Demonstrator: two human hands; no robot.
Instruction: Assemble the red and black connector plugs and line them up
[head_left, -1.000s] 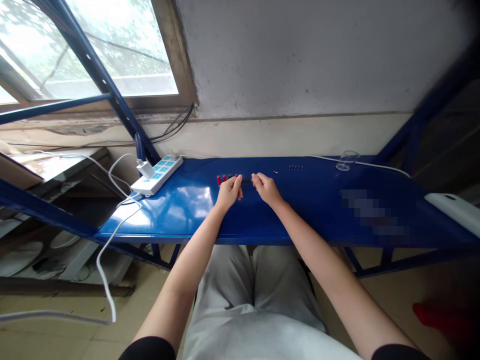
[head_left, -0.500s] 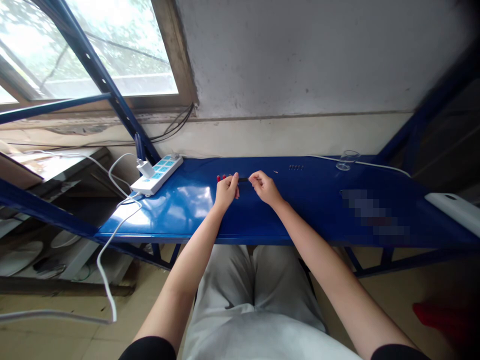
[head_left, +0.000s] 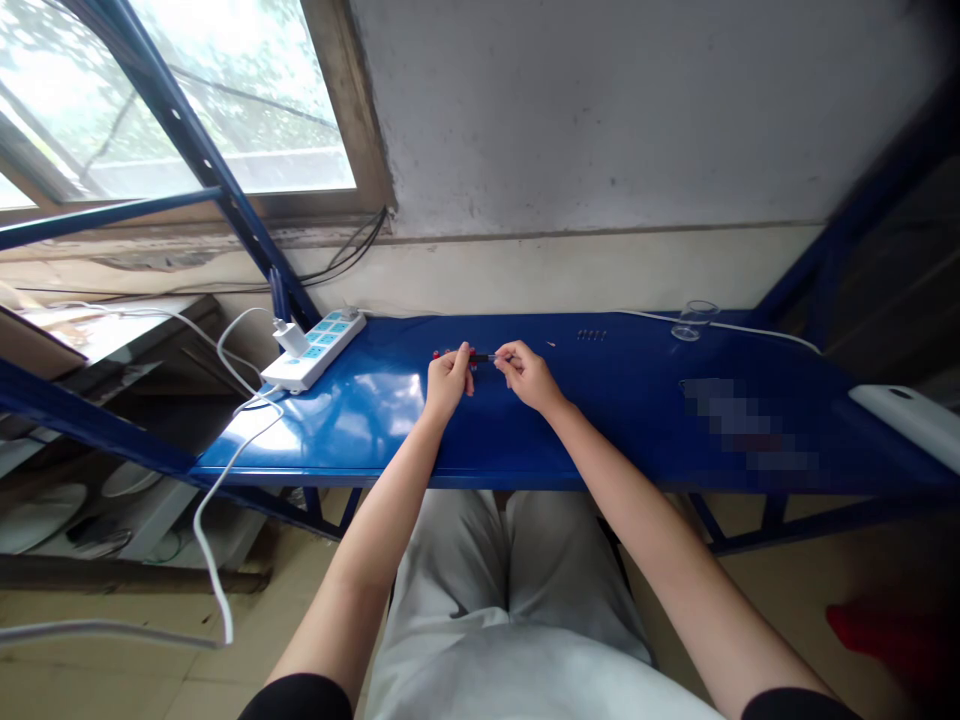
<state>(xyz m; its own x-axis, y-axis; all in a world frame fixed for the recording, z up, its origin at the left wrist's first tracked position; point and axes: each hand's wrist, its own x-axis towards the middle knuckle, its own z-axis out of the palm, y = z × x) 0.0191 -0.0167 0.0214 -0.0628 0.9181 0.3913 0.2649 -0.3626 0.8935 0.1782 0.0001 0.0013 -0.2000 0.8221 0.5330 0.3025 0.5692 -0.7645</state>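
Note:
My left hand [head_left: 448,376] is closed, thumb on top, around one end of a slim pen-like rod [head_left: 484,358]. A red section shows beside that thumb, then a black stretch, then a paler thin part towards the right. At this paler end my right hand [head_left: 523,370] pinches with thumb and fingertips. The rod is held level above the blue table [head_left: 570,440]; its exact kind is too small to tell. Behind my left hand, small red pieces [head_left: 436,354] stand partly hidden.
Several tiny dark pieces [head_left: 592,335] lie in a row at the back, with a small pinkish bit [head_left: 551,344] near them. Back right stands a clear cup [head_left: 695,321]. A white power strip [head_left: 315,350] with cords sits at left, a white object [head_left: 907,420] at far right.
My left hand has shifted slightly left and covers more of the red pieces. Red and pale parts of the rod now show between my hands, where mainly black showed before.

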